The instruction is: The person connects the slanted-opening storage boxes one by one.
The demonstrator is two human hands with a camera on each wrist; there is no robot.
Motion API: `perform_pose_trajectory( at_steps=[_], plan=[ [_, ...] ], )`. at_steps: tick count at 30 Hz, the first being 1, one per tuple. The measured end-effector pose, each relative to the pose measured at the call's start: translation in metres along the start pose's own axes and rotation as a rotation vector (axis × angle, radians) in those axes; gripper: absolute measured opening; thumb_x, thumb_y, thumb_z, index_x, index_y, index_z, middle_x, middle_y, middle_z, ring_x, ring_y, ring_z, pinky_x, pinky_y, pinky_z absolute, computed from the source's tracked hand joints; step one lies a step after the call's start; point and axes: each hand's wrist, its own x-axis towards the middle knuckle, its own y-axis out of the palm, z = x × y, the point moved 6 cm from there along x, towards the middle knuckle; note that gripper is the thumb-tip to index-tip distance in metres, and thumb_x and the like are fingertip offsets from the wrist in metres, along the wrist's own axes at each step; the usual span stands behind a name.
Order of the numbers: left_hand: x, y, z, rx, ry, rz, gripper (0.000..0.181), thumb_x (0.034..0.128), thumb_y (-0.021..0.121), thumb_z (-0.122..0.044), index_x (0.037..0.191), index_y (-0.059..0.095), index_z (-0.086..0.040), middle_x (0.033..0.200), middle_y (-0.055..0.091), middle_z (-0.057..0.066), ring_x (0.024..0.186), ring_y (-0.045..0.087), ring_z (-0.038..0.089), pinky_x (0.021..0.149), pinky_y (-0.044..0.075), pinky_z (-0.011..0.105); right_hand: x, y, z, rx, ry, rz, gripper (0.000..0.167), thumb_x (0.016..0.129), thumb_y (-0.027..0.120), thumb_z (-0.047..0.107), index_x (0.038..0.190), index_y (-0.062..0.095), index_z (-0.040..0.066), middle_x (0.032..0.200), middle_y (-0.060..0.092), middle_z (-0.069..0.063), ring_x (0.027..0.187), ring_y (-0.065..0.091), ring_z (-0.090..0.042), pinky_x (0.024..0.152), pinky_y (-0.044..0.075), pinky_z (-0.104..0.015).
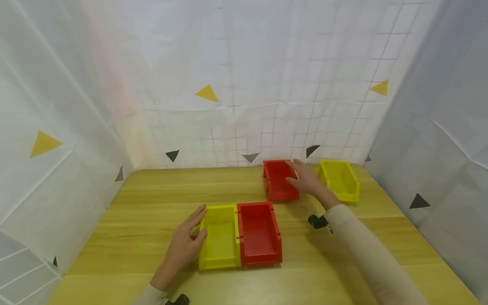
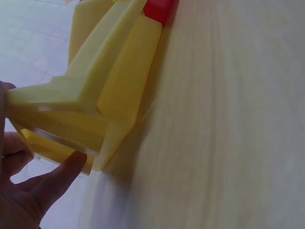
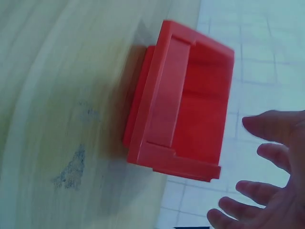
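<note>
My left hand (image 1: 184,245) lies against the left side of a yellow open-front bin (image 1: 219,237), its fingers fairly straight by the back left corner and its thumb at the rim. In the left wrist view, fingertips (image 2: 74,162) meet the yellow bin (image 2: 128,71). A red bin (image 1: 259,233) stands flush on that bin's right. Farther back, my right hand (image 1: 306,180) hovers at the right side of another red bin (image 1: 280,180). The right wrist view shows spread fingers (image 3: 257,191) apart from this red bin (image 3: 200,114).
A second yellow bin (image 1: 339,180) stands at the back right, just beyond my right hand. The wooden table (image 1: 152,207) ends at a white sheet wall (image 1: 244,76) behind, with more sheeting at both sides. Dark wrist mounts (image 1: 318,221) sit by the sleeves.
</note>
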Motion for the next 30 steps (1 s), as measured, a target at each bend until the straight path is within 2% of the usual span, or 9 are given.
perform_pose_trajectory(
  at_steps=[2, 3, 4, 5, 8, 12, 15, 22, 30],
  plan=[
    [-0.001, 0.000, 0.001, 0.008, 0.005, 0.004, 0.058, 0.0970, 0.063, 0.001, 0.153, 0.050, -0.002, 0.161, 0.043, 0.002, 0.047, 0.032, 0.000, 0.037, 0.035, 0.021, 0.003, 0.001, -0.005, 0.006, 0.001, 0.007, 0.066, 0.100, 0.064, 0.012, 0.158, 0.038, -0.005, 0.157, 0.035, -0.035, 0.139, 0.038, -0.055, 0.109, 0.033, -0.069],
    [-0.001, 0.001, 0.001, 0.010, 0.010, 0.006, 0.058, 0.0971, 0.063, 0.001, 0.153, 0.050, -0.002, 0.161, 0.043, 0.002, 0.044, 0.023, -0.001, 0.037, 0.036, 0.021, 0.004, 0.002, -0.008, 0.020, 0.007, 0.012, 0.065, 0.099, 0.063, 0.010, 0.157, 0.037, -0.005, 0.155, 0.037, -0.035, 0.135, 0.043, -0.055, 0.107, 0.037, -0.068],
    [-0.001, 0.001, 0.002, 0.011, 0.011, 0.006, 0.058, 0.0971, 0.063, 0.001, 0.153, 0.050, -0.002, 0.161, 0.043, 0.002, 0.043, 0.019, -0.003, 0.038, 0.036, 0.022, 0.005, 0.003, -0.011, 0.035, 0.014, 0.017, 0.065, 0.099, 0.062, 0.007, 0.158, 0.037, -0.006, 0.154, 0.039, -0.035, 0.131, 0.048, -0.054, 0.105, 0.040, -0.066],
    [-0.001, 0.001, 0.002, 0.010, 0.011, 0.007, 0.058, 0.0970, 0.063, 0.001, 0.153, 0.050, -0.001, 0.161, 0.042, 0.001, 0.044, 0.018, -0.004, 0.038, 0.036, 0.022, 0.006, 0.004, -0.014, 0.052, 0.021, 0.022, 0.065, 0.099, 0.061, 0.005, 0.158, 0.036, -0.006, 0.154, 0.041, -0.034, 0.125, 0.053, -0.053, 0.102, 0.044, -0.065],
    [-0.001, 0.001, 0.002, 0.007, -0.002, 0.005, 0.058, 0.0967, 0.063, 0.002, 0.153, 0.050, -0.001, 0.161, 0.042, -0.002, 0.044, 0.019, -0.004, 0.037, 0.035, 0.022, 0.007, 0.005, -0.020, 0.093, 0.044, 0.022, 0.066, 0.098, 0.060, 0.001, 0.158, 0.034, -0.006, 0.153, 0.043, -0.033, 0.119, 0.057, -0.050, 0.100, 0.047, -0.063],
    [0.000, 0.000, 0.002, 0.002, -0.014, 0.001, 0.059, 0.0965, 0.063, 0.002, 0.153, 0.050, -0.002, 0.161, 0.042, -0.002, 0.042, 0.018, -0.003, 0.036, 0.033, 0.021, 0.008, 0.007, -0.025, 0.077, 0.052, 0.020, 0.071, 0.095, 0.066, 0.001, 0.157, 0.032, -0.010, 0.148, 0.047, -0.035, 0.129, 0.050, -0.052, 0.107, 0.040, -0.064],
    [0.000, -0.001, 0.001, 0.005, -0.015, -0.004, 0.059, 0.0957, 0.064, 0.004, 0.153, 0.050, -0.001, 0.161, 0.043, 0.001, 0.042, 0.016, -0.004, 0.036, 0.032, 0.021, 0.008, 0.009, -0.028, 0.065, 0.064, 0.027, 0.075, 0.093, 0.069, 0.003, 0.157, 0.031, -0.011, 0.143, 0.051, -0.036, 0.127, 0.051, -0.052, 0.106, 0.042, -0.063],
    [0.000, -0.001, 0.003, 0.010, -0.021, -0.012, 0.059, 0.0952, 0.064, 0.005, 0.153, 0.051, -0.001, 0.160, 0.043, -0.002, 0.043, 0.015, -0.004, 0.036, 0.033, 0.022, 0.007, 0.012, -0.033, 0.065, 0.089, 0.013, 0.067, 0.094, 0.067, 0.005, 0.154, 0.041, -0.010, 0.136, 0.056, -0.034, 0.118, 0.055, -0.049, 0.099, 0.048, -0.060],
    [0.001, -0.002, 0.002, 0.022, -0.024, -0.014, 0.059, 0.0951, 0.064, 0.003, 0.152, 0.051, -0.001, 0.160, 0.044, -0.001, 0.043, 0.014, -0.006, 0.036, 0.033, 0.022, 0.002, 0.012, -0.038, 0.133, 0.087, -0.040, 0.062, 0.095, 0.061, 0.004, 0.153, 0.042, -0.011, 0.134, 0.058, -0.034, 0.112, 0.057, -0.047, 0.092, 0.053, -0.056]
  ],
)
